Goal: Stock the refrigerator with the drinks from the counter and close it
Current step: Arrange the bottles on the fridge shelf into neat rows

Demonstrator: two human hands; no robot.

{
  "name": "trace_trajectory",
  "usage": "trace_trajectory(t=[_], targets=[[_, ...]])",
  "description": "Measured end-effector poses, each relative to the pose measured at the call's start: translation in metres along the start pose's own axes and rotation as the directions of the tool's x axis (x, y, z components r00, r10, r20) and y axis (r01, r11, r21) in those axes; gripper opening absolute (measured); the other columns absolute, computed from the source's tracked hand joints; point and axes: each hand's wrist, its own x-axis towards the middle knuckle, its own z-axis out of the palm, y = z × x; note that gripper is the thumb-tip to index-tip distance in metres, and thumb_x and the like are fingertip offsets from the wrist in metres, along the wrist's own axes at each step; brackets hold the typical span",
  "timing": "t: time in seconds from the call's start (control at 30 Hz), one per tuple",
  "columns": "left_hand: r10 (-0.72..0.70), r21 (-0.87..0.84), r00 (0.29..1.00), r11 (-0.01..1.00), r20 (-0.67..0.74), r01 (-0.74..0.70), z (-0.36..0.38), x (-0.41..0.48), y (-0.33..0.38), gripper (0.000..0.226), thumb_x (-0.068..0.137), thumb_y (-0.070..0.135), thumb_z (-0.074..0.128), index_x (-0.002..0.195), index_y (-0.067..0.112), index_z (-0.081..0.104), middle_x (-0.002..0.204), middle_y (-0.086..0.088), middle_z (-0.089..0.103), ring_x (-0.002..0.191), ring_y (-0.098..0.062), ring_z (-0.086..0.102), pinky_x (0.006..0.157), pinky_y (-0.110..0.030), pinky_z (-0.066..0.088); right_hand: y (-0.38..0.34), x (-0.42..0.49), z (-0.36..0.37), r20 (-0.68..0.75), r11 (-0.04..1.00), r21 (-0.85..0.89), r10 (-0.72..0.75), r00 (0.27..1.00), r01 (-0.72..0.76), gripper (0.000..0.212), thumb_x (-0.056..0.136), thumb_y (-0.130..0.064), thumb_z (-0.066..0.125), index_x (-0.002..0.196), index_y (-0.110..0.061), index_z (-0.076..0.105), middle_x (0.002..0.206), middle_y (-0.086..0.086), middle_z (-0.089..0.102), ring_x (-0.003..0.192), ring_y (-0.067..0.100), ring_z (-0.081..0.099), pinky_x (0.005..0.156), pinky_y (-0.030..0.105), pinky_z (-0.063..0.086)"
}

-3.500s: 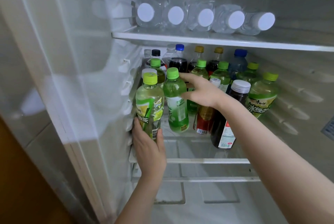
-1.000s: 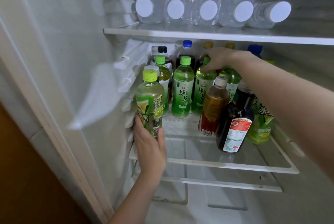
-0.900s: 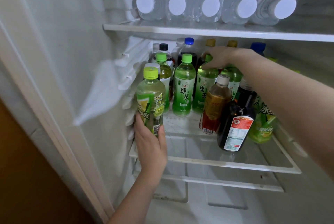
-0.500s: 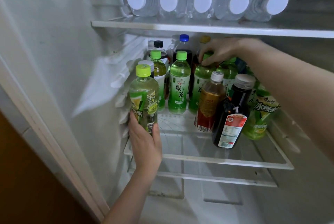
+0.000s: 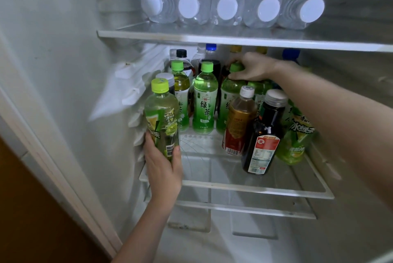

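Observation:
The refrigerator stands open, and its middle glass shelf [image 5: 265, 186] holds several drink bottles. My left hand [image 5: 162, 169] grips the base of a yellow-green iced tea bottle [image 5: 161, 120] upright at the shelf's front left corner. My right hand [image 5: 251, 69] reaches in from the right and grips the neck of a green tea bottle [image 5: 228, 94] in the second row. Another green tea bottle [image 5: 205, 101] stands left of it. In front stand an amber tea bottle [image 5: 239, 122], a dark bottle [image 5: 263, 135] and a tilted green bottle [image 5: 297, 137].
The top shelf [image 5: 234, 37] carries several water bottles [image 5: 226, 7] lying with white caps forward. Dark soda and blue-capped bottles [image 5: 209, 56] fill the back row. The fridge's left wall [image 5: 70, 71] is close to my left hand. A lower shelf [image 5: 244, 209] lies beneath.
My right hand has left the front green tea bottle and moved back to the neck of one in the second row. My left hand keeps its grip on the iced tea bottle.

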Motion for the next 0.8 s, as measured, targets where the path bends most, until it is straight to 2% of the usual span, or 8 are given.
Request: trace_trajectory(t=[0.13, 0.2, 0.27, 0.37, 0.43, 0.53, 0.63, 0.8], targets=[[0.027, -0.078, 0.998, 0.996, -0.054, -0.032, 0.001, -0.009, 0.006, 0.076, 0.086, 0.025, 0.059, 0.146, 0.000, 0.018, 0.145, -0.022, 0.030, 0.135, -0.034, 0.029, 0.111, -0.053, 0.028, 0.005, -0.011, -0.001, -0.188, 0.988, 0.155, 0.004, 0.982, 0.026, 0.046, 0.089, -0.034, 0.062, 0.127, -0.009, 0.054, 0.123, 0.009, 0.060, 0.113, 0.023, 0.056, 0.097, 0.032, 0.043], [0.202, -0.034, 0.969, 0.977, -0.141, -0.209, 0.004, -0.023, 0.015, 0.070, 0.084, 0.023, 0.057, 0.141, 0.004, 0.022, 0.144, -0.020, 0.026, 0.136, -0.037, 0.024, 0.114, -0.052, 0.022, 0.014, -0.020, -0.004, -0.295, 0.996, 0.089, -0.001, 0.955, 0.029, 0.043, 0.091, -0.033, 0.060, 0.128, -0.012, 0.052, 0.128, 0.008, 0.057, 0.118, 0.024, 0.052, 0.099, 0.030, 0.040], [0.441, 0.063, 0.869, 0.897, -0.225, -0.438, 0.012, -0.034, 0.022, 0.054, 0.080, 0.021, 0.058, 0.127, 0.008, 0.033, 0.138, -0.016, 0.028, 0.131, -0.041, 0.025, 0.114, -0.050, 0.019, 0.027, -0.028, -0.005, -0.359, 1.000, 0.000, -0.001, 0.933, 0.001, 0.044, 0.090, -0.031, 0.059, 0.130, -0.014, 0.050, 0.132, 0.008, 0.054, 0.122, 0.026, 0.050, 0.100, 0.031, 0.040], [0.558, -0.018, 0.789, 0.814, -0.258, -0.581, 0.028, -0.033, 0.039, 0.038, 0.080, 0.018, 0.056, 0.113, 0.010, 0.040, 0.129, -0.013, 0.033, 0.125, -0.038, 0.031, 0.108, -0.049, 0.027, 0.043, -0.035, 0.001, -0.391, 0.993, -0.069, 0.061, 0.918, -0.095, 0.050, 0.089, -0.031, 0.057, 0.133, -0.010, 0.045, 0.133, 0.013, 0.053, 0.119, 0.031, 0.051, 0.090, 0.034, 0.044], [0.533, -0.149, 0.828, 0.817, -0.173, -0.557, 0.042, -0.027, 0.049, 0.035, 0.083, 0.017, 0.054, 0.115, 0.011, 0.042, 0.128, -0.009, 0.038, 0.124, -0.026, 0.037, 0.108, -0.037, 0.030, 0.052, -0.036, 0.003, -0.359, 0.979, -0.098, 0.130, 0.924, -0.176, 0.053, 0.091, -0.035, 0.054, 0.135, -0.008, 0.041, 0.130, 0.016, 0.052, 0.114, 0.033, 0.052, 0.078, 0.033, 0.043], [0.380, -0.231, 0.919, 0.908, 0.107, -0.349, 0.063, -0.009, 0.058, 0.038, 0.090, 0.025, 0.050, 0.126, 0.014, 0.043, 0.127, 0.004, 0.039, 0.123, -0.005, 0.037, 0.109, -0.021, 0.030, 0.056, -0.034, 0.003, -0.290, 0.971, -0.079, 0.196, 0.937, -0.228, 0.052, 0.090, -0.041, 0.054, 0.130, -0.008, 0.044, 0.123, 0.015, 0.055, 0.102, 0.028, 0.055, 0.068, 0.029, 0.039], [0.241, -0.196, 0.910, 0.963, 0.336, -0.182, 0.083, 0.001, 0.052, 0.048, 0.091, 0.025, 0.055, 0.134, 0.011, 0.040, 0.126, 0.007, 0.039, 0.119, -0.006, 0.041, 0.105, -0.034, 0.040, 0.053, -0.028, 0.002, -0.209, 0.970, 0.036, 0.244, 0.947, -0.242, 0.055, 0.087, -0.045, 0.060, 0.127, -0.009, 0.049, 0.124, 0.012, 0.056, 0.097, 0.022, 0.052, 0.068, 0.027, 0.037], [0.144, -0.152, 0.870, 0.985, 0.472, -0.080, 0.100, 0.001, 0.041, 0.055, 0.091, 0.028, 0.057, 0.140, 0.017, 0.034, 0.138, -0.002, 0.042, 0.122, -0.017, 0.049, 0.102, -0.044, 0.044, 0.053, -0.023, 0.005, -0.158, 0.969, 0.081, 0.242, 0.957, -0.231, 0.061, 0.084, -0.046, 0.066, 0.134, -0.014, 0.048, 0.132, 0.009, 0.054, 0.114, 0.025, 0.052, 0.076, 0.024, 0.037]])
